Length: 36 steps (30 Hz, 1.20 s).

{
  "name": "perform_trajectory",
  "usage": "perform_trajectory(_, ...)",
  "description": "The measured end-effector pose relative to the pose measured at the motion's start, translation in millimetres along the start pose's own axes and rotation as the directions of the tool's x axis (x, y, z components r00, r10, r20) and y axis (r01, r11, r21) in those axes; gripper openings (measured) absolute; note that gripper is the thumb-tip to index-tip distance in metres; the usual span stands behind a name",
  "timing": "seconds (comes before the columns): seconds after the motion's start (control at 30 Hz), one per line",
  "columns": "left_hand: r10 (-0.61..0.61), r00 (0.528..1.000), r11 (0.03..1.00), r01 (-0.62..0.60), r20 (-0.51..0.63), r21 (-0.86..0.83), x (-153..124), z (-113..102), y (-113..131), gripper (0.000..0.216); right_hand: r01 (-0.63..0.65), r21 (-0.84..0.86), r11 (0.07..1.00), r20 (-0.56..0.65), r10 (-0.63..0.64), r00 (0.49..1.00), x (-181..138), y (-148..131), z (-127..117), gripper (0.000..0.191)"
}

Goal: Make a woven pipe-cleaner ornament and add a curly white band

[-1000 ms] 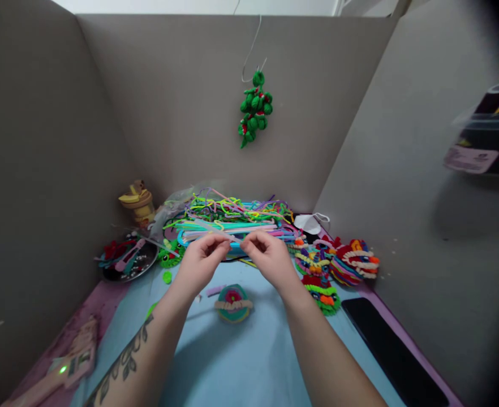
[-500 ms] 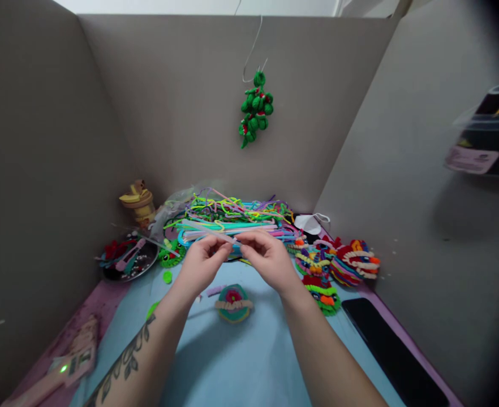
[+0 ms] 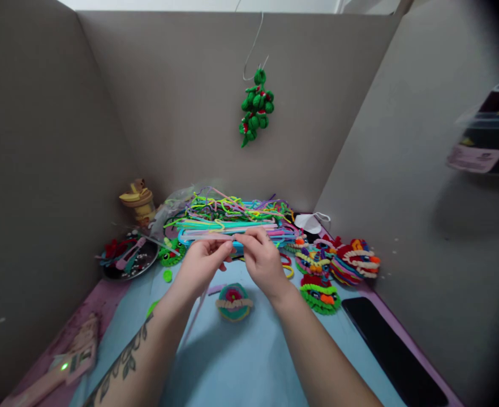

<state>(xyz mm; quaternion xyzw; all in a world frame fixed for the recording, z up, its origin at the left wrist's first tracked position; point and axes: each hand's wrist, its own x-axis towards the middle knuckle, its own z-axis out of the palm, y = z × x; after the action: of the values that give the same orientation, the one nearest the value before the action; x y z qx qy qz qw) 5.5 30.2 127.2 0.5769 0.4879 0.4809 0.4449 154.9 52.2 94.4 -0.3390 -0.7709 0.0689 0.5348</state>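
Note:
Fingertips pinched together, my left hand [image 3: 205,264] grips a pale pipe cleaner [image 3: 218,238]. My right hand [image 3: 263,263] pinches the same strand at its end, right beside the left fingertips. A thin pale length hangs below my left hand, along the wrist. Under both hands, on the blue mat [image 3: 241,362], lies a round pipe-cleaner piece [image 3: 234,302] in teal with a red centre and a beige band. A short lilac piece [image 3: 216,289] lies behind it. Beyond the hands a blue tray [image 3: 182,237] holds many coloured pipe cleaners [image 3: 232,212].
At left are a metal dish [image 3: 141,268] of beads and tools, a green pipe-cleaner face [image 3: 171,252] and a pink glue gun [image 3: 69,364] with a lit green light. Finished pipe-cleaner faces [image 3: 321,294] and a black phone [image 3: 394,350] lie at right. Green ornaments [image 3: 257,107] hang behind.
My right hand has turned over the strand, its fingers now pointing more to the left. The pale strand has swung down, with a length now hanging by my left wrist.

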Motion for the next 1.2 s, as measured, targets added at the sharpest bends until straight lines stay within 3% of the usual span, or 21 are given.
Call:
perform_trajectory(0.2,0.003,1.000,0.997,-0.005,-0.026,-0.073,3.9,-0.1,-6.5,0.034,0.049,-0.112,0.992,-0.063,-0.056,0.996,-12.5,9.5,14.7,0.035)
perform_trajectory(0.37,0.037,0.998,0.998,-0.035,-0.043,0.044,4.0,-4.2,-5.5,0.033,0.003,0.096,0.995,-0.108,0.007,0.994,-8.5,-1.9,12.0,0.024)
perform_trajectory(0.5,0.139,0.990,0.973,-0.132,-0.025,0.189,0.2,-8.2,2.6,0.026,-0.066,0.236,0.970,-0.140,0.101,0.985,0.3,-13.2,6.4,0.011)
perform_trajectory(0.7,0.245,0.968,0.924,-0.248,0.048,0.291,-3.5,-12.8,9.2,0.023,-0.155,0.292,0.944,-0.037,0.173,0.984,8.0,-20.8,-6.4,0.008)
perform_trajectory(0.87,0.223,0.970,0.945,-0.240,0.099,0.224,-3.6,-16.5,9.7,0.022,-0.093,0.195,0.976,0.042,0.087,0.995,4.8,-18.4,-6.8,0.011)
perform_trajectory(1.03,0.153,0.975,0.972,-0.178,0.163,0.152,-3.3,-16.3,7.9,0.023,0.077,0.096,0.992,-0.049,-0.073,0.996,0.8,-11.5,-0.2,0.028)
perform_trajectory(1.2,0.140,0.982,0.983,-0.154,0.130,0.102,-3.1,-11.5,1.5,0.017,0.038,0.116,0.992,-0.092,-0.028,0.995,0.5,-11.1,-0.9,0.026)
